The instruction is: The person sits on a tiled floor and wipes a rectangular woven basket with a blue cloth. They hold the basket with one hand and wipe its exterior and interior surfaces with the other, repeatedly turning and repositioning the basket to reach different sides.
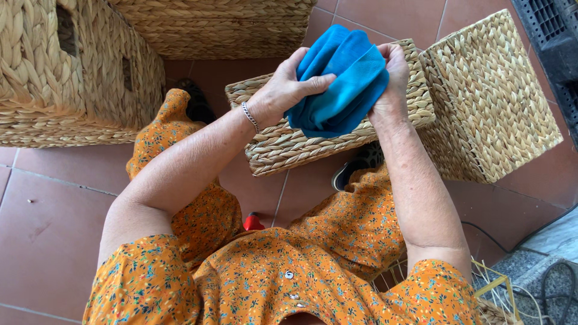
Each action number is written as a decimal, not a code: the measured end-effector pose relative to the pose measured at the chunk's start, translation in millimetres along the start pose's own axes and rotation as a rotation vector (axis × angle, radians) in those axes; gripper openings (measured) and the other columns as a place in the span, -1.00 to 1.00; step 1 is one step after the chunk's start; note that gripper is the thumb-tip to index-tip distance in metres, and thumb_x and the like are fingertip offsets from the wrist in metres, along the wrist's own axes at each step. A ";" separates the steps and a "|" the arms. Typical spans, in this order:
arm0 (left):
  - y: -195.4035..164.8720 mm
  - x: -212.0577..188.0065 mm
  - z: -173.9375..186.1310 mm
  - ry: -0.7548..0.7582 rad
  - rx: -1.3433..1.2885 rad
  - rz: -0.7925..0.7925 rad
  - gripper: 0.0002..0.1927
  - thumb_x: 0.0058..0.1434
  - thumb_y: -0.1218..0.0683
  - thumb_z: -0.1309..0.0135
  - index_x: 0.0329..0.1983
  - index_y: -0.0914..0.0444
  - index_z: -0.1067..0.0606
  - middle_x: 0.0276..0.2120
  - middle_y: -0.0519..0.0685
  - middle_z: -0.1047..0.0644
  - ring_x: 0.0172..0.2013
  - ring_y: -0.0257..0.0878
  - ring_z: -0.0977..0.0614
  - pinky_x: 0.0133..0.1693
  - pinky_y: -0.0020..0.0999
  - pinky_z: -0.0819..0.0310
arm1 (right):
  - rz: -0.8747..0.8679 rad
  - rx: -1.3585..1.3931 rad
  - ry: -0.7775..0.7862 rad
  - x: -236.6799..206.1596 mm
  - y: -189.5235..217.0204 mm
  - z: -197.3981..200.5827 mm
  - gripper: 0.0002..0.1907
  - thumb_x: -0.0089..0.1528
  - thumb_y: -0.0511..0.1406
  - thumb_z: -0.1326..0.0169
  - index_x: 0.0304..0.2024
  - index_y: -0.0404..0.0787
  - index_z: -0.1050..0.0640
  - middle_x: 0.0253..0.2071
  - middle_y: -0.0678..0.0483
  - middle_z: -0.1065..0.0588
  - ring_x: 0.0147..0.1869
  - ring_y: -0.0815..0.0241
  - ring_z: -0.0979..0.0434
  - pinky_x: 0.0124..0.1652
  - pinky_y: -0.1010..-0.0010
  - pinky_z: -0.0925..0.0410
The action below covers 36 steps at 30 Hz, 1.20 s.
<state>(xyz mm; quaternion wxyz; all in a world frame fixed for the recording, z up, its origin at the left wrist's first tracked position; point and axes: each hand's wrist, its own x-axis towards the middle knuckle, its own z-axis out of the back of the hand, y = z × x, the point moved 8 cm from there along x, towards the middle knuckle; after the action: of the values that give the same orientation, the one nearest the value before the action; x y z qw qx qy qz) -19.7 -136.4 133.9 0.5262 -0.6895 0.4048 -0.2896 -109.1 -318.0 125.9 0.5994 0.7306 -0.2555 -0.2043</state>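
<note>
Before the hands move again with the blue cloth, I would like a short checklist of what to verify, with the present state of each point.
1. Left hand grips the blue cloth: ok, fingers closed over its left side.
2. Right hand grips the cloth: ok, it holds the right side.
3. Cloth bunched, not hanging loose: ok, it is folded between both hands.
4. Small woven basket lies under the cloth: ok, directly below the hands.
5. Cloth touches the basket: cannot tell from this view.
6. Space around: not ok, a second basket stands close at the right and large baskets at the left.
</note>
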 end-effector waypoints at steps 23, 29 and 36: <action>4.6 2.0 26.2 -0.172 -0.159 -0.032 -0.68 0.34 -0.06 -0.20 0.00 0.20 -0.47 -0.15 -0.09 -0.58 -0.09 -0.33 -0.62 0.00 -0.29 -0.64 | 0.057 0.191 0.263 -24.9 20.2 -46.5 -0.60 0.33 -0.26 -0.21 0.12 -0.17 -0.34 0.04 0.14 -0.43 0.12 0.40 -0.49 0.17 0.51 -0.48; 5.3 4.0 35.7 -0.233 -0.369 -0.065 -0.69 0.36 -0.01 -0.15 0.06 0.23 -0.45 -0.12 -0.05 -0.59 -0.11 -0.29 -0.63 -0.01 -0.29 -0.63 | 0.237 -0.289 0.143 -9.4 34.8 -20.0 -0.64 0.40 -0.20 -0.27 0.03 -0.24 -0.41 -0.20 0.07 -0.52 -0.18 0.35 -0.53 -0.21 0.56 -0.48; -15.2 -2.8 55.9 -0.385 -0.069 -0.332 -0.72 0.47 -0.04 -0.13 0.04 0.20 -0.40 -0.17 -0.14 -0.53 -0.14 -0.43 -0.52 -0.07 -0.42 -0.56 | 0.373 -0.236 0.082 -26.9 64.6 -30.4 -0.56 0.46 -0.09 -0.18 0.20 -0.21 -0.38 0.15 -0.02 -0.53 0.11 0.21 -0.70 -0.06 0.41 -0.64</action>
<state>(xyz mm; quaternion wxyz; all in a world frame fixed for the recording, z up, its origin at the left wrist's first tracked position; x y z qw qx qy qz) 28.9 -104.8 133.0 0.5151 -0.8065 0.1880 -0.2213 -120.2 -287.8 195.1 0.7180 0.6033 -0.3358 -0.0884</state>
